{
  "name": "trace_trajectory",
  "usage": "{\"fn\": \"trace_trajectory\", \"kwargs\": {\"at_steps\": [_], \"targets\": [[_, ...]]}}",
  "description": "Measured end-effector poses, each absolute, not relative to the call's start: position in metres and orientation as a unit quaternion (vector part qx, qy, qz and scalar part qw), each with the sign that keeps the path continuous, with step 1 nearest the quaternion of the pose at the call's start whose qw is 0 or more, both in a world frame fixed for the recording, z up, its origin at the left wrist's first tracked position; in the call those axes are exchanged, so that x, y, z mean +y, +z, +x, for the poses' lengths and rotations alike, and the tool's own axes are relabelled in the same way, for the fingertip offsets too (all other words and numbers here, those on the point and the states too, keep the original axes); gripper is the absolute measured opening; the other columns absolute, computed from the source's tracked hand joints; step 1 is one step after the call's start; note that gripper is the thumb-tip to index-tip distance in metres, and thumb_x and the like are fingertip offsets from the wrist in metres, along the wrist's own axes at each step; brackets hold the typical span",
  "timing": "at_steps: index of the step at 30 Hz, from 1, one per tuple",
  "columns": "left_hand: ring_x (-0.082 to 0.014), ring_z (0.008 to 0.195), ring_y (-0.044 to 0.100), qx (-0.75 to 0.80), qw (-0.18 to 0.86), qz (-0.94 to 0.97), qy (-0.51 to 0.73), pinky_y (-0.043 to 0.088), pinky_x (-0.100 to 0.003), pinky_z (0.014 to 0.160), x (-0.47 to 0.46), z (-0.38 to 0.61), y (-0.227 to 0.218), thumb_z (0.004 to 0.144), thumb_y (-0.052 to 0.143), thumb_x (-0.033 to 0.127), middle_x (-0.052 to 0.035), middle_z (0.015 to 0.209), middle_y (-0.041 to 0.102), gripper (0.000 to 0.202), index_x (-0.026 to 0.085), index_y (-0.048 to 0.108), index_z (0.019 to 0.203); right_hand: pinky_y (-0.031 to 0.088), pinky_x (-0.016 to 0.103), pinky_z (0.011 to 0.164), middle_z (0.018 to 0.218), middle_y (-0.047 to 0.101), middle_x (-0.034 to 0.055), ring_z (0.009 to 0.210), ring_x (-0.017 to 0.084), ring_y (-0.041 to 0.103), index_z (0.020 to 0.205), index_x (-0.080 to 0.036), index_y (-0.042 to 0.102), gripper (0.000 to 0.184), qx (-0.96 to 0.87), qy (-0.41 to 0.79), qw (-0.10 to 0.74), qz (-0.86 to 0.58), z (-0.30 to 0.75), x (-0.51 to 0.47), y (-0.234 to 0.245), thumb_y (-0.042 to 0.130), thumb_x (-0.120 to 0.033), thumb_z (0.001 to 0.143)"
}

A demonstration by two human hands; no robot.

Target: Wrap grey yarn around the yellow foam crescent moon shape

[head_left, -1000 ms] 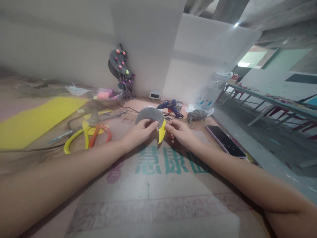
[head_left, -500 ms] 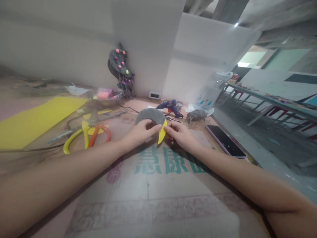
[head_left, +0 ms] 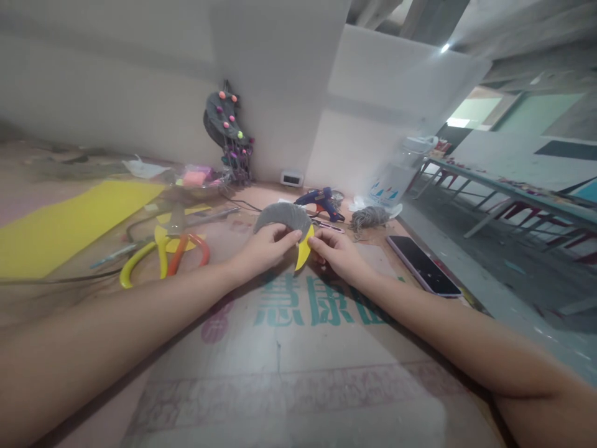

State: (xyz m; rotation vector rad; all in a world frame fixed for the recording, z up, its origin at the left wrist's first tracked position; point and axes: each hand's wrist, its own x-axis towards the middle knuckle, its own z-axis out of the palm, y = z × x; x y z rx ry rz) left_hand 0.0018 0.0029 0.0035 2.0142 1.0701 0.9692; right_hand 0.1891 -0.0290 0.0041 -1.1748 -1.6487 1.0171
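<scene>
My left hand [head_left: 269,246] is closed around a crescent [head_left: 285,214] wrapped in grey yarn, its thumb lying along the inner curve. The crescent's bare yellow tip [head_left: 303,250] sticks out between my hands and points down toward me. With thumb and fingers pinched together, my right hand [head_left: 334,251] touches the right edge of this yellow tip. Whether a strand of yarn is between those fingers is too small to make out. Both hands are just above a printed cardboard sheet [head_left: 289,348].
Orange-and-yellow-handled pliers [head_left: 163,258] and a yellow sheet [head_left: 69,227] lie left. Behind are a blue glue gun [head_left: 319,200], a grey yarn bundle [head_left: 370,218] and a small white clock [head_left: 291,179]. A phone [head_left: 422,264] lies right. A pompom-decorated crescent [head_left: 219,118] leans against the wall.
The yellow tip has shifted very slightly left and down between my hands. Both hands keep nearly the same position and grip.
</scene>
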Motion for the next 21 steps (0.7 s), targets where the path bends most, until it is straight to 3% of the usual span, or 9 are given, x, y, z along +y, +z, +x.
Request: {"fn": "trace_trajectory", "kwargs": {"at_steps": [21], "targets": [[-0.0164, 0.066, 0.050, 0.422, 0.314, 0.766, 0.370, 0.034, -0.028, 0.060, 0.0047, 0.0016, 0.0017, 0.089, 0.047, 0.051, -0.0001, 0.065, 0.056, 0.041, 0.018, 0.055, 0.067, 0.034, 0.021, 0.043, 0.055, 0.048, -0.0067, 0.045, 0.008, 0.041, 0.074, -0.019, 0.052, 0.036, -0.675, 0.397, 0.416, -0.464, 0.1902, -0.0283, 0.0041, 0.060, -0.052, 0.084]]}}
